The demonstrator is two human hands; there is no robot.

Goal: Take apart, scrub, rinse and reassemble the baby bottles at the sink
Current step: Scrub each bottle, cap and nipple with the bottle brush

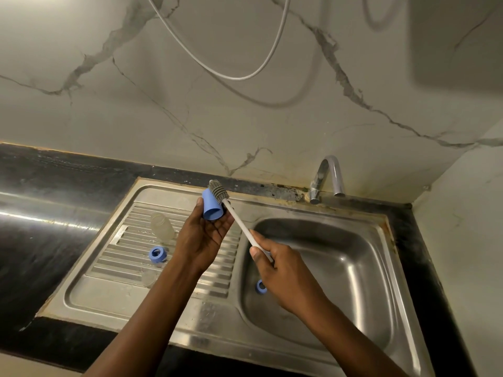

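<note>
Right hand (283, 270) grip round brush handle (239, 220); left hand (201, 238) grip round blue cap (211, 206); bristles (217, 189) against cap.

No readable text, label, brand, number or sign anywhere: none on the blue cap (212, 209), brush (217, 188), sink (353, 268) or tap (338, 178).
</note>
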